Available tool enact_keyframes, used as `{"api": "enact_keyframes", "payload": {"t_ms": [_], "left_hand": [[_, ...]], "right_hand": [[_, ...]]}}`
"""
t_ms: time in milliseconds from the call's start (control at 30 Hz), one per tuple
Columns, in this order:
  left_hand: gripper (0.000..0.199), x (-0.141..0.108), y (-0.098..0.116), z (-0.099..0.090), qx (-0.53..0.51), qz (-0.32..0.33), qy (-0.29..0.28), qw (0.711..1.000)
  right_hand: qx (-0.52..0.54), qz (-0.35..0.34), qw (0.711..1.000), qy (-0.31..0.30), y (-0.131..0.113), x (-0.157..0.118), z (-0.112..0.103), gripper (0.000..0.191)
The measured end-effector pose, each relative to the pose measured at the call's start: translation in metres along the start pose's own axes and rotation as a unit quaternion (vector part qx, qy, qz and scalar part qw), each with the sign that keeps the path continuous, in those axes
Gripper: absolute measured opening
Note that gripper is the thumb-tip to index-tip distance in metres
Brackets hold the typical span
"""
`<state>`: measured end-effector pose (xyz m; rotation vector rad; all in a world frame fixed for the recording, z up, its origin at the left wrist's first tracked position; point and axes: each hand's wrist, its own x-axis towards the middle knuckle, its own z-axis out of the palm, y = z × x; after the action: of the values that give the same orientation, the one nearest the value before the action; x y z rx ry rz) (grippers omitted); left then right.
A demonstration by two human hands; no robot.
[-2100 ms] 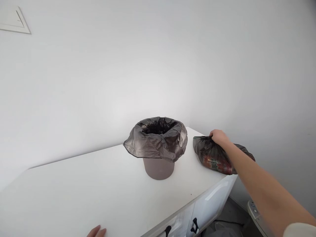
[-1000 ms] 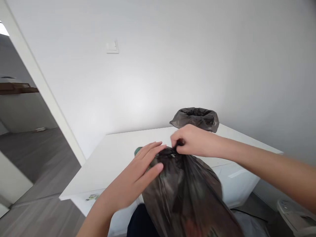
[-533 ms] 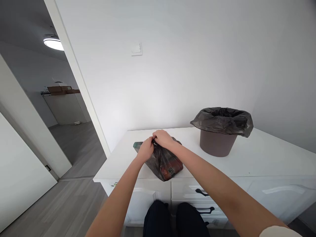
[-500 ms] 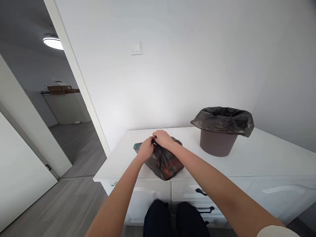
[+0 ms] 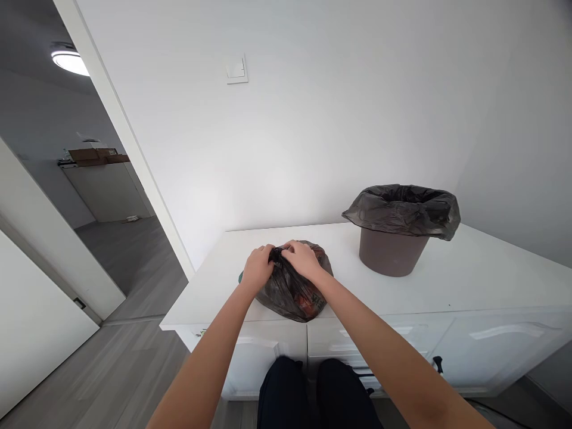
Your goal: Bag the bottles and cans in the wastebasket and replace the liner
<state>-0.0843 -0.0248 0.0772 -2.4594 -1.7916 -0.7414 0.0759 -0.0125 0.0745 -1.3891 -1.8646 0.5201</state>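
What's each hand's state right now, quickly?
Left hand: closed, holding the translucent black plastic bag at its top.
Right hand: closed, holding the same bag's top.

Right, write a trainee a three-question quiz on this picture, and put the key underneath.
1. Multiple choice: what are the left hand and right hand both gripping?
A) the light switch
B) a dark plastic bag
C) a drawer handle

2. Fill the gap: the hand nearer the brown bin is the person's ____ one.

3. True or false: that bin is lying on its side.

Key:
1. B
2. right
3. False; it stands upright on the white cabinet.
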Motion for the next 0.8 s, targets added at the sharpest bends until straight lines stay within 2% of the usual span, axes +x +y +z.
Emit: {"api": "enact_keyframes", "payload": {"t_ms": [133,267,400,500,600,667,733,767,800], "left_hand": [[0.036,0.004,-0.011,0.005,-0.002,0.009,0.0,1.0],[0.029,0.007,-0.038,-0.001,-0.012,-0.01,0.012,1.0],[0.025,-0.002,-0.067,-0.018,-0.034,-0.078,0.039,0.996],[0.024,-0.013,-0.075,-0.031,-0.053,-0.133,0.049,0.988],[0.029,-0.02,-0.059,-0.041,-0.067,-0.158,0.061,0.983],[0.035,-0.021,-0.038,-0.044,-0.049,-0.147,0.103,0.983],[0.039,-0.021,-0.014,-0.042,0.0,-0.092,0.15,0.984],[0.04,-0.021,-0.003,-0.04,0.029,-0.045,0.154,0.987],[0.039,-0.02,0.005,-0.035,0.058,0.009,0.133,0.989]], "right_hand": [[-0.008,-0.028,0.999,-0.019,0.002,-0.009,0.003,0.019],[0.019,-0.045,0.999,0.003,0.012,-0.016,-0.011,0.017],[0.046,-0.024,0.997,0.058,0.043,-0.024,-0.035,0.018],[0.06,0.009,0.993,0.099,0.07,-0.028,-0.047,0.021],[0.073,0.03,0.987,0.139,0.085,-0.03,-0.047,0.025],[0.068,0.013,0.976,0.205,0.083,-0.03,-0.041,0.03],[0.032,-0.038,0.964,0.262,0.069,-0.03,-0.032,0.032],[0.005,-0.074,0.962,0.263,0.059,-0.029,-0.027,0.032],[-0.027,-0.114,0.965,0.236,0.048,-0.027,-0.023,0.032]]}}
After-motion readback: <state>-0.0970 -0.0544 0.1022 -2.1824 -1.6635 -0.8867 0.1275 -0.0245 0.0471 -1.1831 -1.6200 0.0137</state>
